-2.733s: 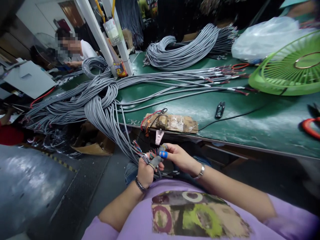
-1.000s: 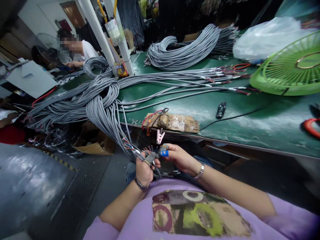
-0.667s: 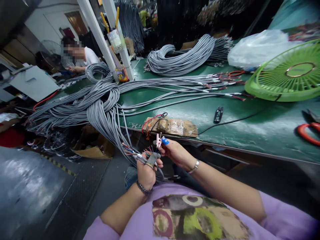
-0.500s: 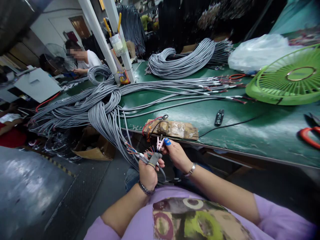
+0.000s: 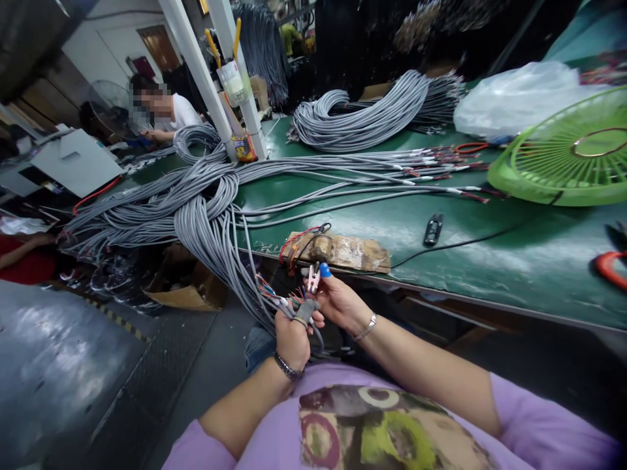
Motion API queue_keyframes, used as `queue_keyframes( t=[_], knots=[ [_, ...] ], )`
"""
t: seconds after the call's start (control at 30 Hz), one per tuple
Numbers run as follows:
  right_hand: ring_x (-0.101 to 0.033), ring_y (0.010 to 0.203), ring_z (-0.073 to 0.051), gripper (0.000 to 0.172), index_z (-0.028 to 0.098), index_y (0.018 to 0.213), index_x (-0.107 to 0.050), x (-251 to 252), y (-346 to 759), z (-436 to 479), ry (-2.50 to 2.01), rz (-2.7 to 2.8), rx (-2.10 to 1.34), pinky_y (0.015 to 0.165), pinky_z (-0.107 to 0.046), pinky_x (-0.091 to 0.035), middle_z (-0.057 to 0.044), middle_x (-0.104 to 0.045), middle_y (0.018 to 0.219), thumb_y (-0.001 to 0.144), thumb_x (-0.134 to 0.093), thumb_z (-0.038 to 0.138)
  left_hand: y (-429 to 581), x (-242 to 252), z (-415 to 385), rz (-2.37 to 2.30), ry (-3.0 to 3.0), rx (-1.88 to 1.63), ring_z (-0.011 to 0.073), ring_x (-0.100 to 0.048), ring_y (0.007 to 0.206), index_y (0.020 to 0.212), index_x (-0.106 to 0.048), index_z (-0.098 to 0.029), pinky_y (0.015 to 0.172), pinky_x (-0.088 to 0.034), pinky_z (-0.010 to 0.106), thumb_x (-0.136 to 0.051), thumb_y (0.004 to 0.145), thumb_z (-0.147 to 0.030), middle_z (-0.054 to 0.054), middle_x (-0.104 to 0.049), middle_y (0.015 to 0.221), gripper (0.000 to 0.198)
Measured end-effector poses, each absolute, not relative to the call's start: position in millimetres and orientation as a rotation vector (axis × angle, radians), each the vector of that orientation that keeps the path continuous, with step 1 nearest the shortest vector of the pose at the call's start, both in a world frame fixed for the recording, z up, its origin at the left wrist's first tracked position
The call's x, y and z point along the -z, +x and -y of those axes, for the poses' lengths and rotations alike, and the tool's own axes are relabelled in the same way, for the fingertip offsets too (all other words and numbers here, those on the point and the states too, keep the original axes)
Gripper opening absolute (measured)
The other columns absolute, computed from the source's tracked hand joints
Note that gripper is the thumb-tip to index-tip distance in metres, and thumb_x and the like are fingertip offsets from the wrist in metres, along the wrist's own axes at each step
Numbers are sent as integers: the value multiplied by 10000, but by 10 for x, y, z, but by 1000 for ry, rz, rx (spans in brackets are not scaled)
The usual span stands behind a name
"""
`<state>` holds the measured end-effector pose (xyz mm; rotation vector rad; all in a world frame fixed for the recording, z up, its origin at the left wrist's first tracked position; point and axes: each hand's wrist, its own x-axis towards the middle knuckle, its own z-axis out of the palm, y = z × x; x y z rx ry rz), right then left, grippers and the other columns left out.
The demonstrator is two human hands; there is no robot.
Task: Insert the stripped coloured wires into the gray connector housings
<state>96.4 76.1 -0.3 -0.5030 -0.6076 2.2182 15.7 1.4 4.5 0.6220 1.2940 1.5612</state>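
My left hand (image 5: 292,339) is closed around the end of a grey cable (image 5: 280,308); a grey cover wraps its thumb. Thin coloured wires (image 5: 296,297) fan out of the cable by that thumb. Just above them, my right hand (image 5: 345,305) pinches a small pale pink clip (image 5: 313,279), with blue tape on one fingertip. The two hands almost meet in front of the bench edge. Whether the clip grips a wire is too small to tell. More stripped cable ends with coloured wires (image 5: 266,287) hang left of my left hand.
A worn wooden block (image 5: 355,253) with wires lies at the edge of the green bench (image 5: 470,261). Grey cable bundles (image 5: 206,202) drape over the bench to the left. A black tool (image 5: 433,230), a green fan (image 5: 568,156) and red-handled scissors (image 5: 610,267) are right. Another person (image 5: 183,112) sits beyond.
My right hand and the pink clip have moved slightly left and closer to the wires at my left thumb. The camera view has shifted a little.
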Motion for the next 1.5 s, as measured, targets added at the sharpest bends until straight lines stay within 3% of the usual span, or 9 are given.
queue_keyframes(
  t=[0.2,0.33,0.43,0.6,1.0,1.13,1.27,1.5],
  knots=[
    [-510,585,-111,412,174,767,-596,46,1046,-757,-582,485,-2205,535,-227,-443,-12,-583,664,791,-539,581,126,-89,50,-1293,627,-1564,85,-553,414,682,-593,-136,373,-281,160,-671,697,-356,1,-615,509,234],
    [-513,598,-100,391,159,761,-611,56,1175,-663,-614,642,-2230,561,-229,-429,-15,-603,716,688,-680,537,82,-84,114,-1302,636,-1558,86,-567,435,731,-594,-141,384,-288,160,-661,719,-375,3,-629,539,244],
    [-483,554,-93,339,157,727,-602,22,1211,-589,-660,817,-2186,542,-238,-391,1,-587,663,621,-767,433,60,-56,130,-1308,653,-1554,89,-571,440,733,-597,-144,386,-294,164,-664,719,-376,7,-639,551,242],
    [-391,485,-73,274,154,605,-553,-39,1170,-552,-761,977,-2046,506,-230,-306,43,-491,504,628,-759,333,57,-19,126,-1299,727,-1569,93,-582,461,684,-594,-144,394,-310,166,-658,730,-325,11,-643,559,198],
    [-419,496,-74,225,151,615,-544,38,1161,-542,-752,839,-2150,505,-222,-326,30,-512,540,634,-738,264,-1,-87,152,-1206,675,-1520,119,-616,506,802,-632,-128,391,-292,168,-729,665,-306,46,-685,636,244],
    [-479,522,-93,214,158,685,-580,95,1175,-613,-749,707,-2231,514,-223,-383,11,-549,587,699,-690,341,-23,-104,162,-1156,649,-1515,122,-624,529,778,-661,-132,395,-286,168,-756,623,-259,59,-702,687,222],
    [-531,593,-109,363,162,793,-622,67,1181,-752,-742,608,-2248,558,-236,-447,-33,-608,717,816,-526,512,-9,-118,144,-1179,619,-1595,129,-632,551,776,-673,-148,419,-340,181,-777,595,-267,52,-711,712,240],
    [-517,599,-108,336,156,777,-636,-63,1086,-822,-718,679,-2163,566,-237,-438,-11,-588,663,764,-629,492,40,-151,70,-1169,639,-1702,139,-655,598,784,-681,-163,441,-385,185,-779,603,-248,42,-726,753,223]
  ],
)
